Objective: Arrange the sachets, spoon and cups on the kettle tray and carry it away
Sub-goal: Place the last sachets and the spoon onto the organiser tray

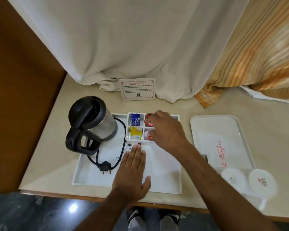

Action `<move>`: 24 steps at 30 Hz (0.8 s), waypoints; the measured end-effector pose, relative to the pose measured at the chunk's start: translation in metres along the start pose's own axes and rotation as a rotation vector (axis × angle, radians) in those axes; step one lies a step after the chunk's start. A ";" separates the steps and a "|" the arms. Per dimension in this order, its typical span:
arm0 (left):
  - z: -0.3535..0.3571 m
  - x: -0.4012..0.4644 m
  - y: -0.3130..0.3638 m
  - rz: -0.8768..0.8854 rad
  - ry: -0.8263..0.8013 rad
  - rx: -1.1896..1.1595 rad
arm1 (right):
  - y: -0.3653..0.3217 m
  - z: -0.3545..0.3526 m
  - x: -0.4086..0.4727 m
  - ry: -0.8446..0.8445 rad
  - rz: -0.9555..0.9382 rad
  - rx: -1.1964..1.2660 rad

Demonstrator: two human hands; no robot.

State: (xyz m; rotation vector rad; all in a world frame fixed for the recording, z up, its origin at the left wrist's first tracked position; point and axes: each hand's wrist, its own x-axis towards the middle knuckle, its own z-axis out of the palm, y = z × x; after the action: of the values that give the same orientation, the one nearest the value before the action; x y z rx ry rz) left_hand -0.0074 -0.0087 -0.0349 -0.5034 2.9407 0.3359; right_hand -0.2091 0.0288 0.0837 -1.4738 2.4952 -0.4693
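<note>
A white kettle tray point(80, 170) lies on the beige counter, with a steel and black kettle point(92, 122) at its left and the cord and plug point(105, 167) beside it. Small compartments at the tray's back hold a blue sachet point(135, 120), a yellow sachet point(135, 132) and red sachets point(148, 122). My right hand point(167, 130) hovers over the right compartments, fingers curled at the red sachets; whether it grips one is hidden. My left hand point(132, 170) lies flat and open on the tray's floor. Two glasses with paper lids point(261, 182) stand at the right.
A second white tray point(223, 129) with red lettering lies right of the kettle tray. A printed card point(138, 89) stands at the back against a white curtain point(123, 39). An orange striped curtain point(257, 55) hangs at the right. A brown wooden panel point(20, 80) borders the left.
</note>
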 end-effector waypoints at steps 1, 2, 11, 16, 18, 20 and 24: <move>0.000 -0.001 0.000 -0.002 -0.001 0.000 | 0.006 -0.009 -0.007 0.098 0.045 0.069; 0.000 0.000 -0.001 -0.005 0.004 -0.001 | 0.015 -0.020 -0.015 0.191 0.092 0.112; -0.001 -0.002 0.000 0.013 0.011 0.007 | 0.117 -0.050 -0.093 -0.363 0.519 -0.140; -0.002 -0.001 0.000 0.020 0.008 0.026 | 0.110 -0.028 -0.091 -0.525 0.534 -0.054; -0.002 -0.001 0.000 0.020 0.006 0.030 | 0.112 -0.026 -0.088 -0.526 0.528 -0.002; -0.002 -0.001 0.000 0.015 0.007 0.032 | 0.117 -0.029 -0.087 -0.499 0.497 0.086; -0.002 0.000 0.001 0.005 0.007 0.041 | 0.108 -0.041 -0.076 -0.323 0.384 0.307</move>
State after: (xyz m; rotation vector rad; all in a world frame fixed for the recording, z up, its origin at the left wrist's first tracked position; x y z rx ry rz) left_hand -0.0076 -0.0083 -0.0328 -0.4931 2.9490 0.2739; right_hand -0.2734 0.1506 0.0825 -0.8536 2.2484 -0.4725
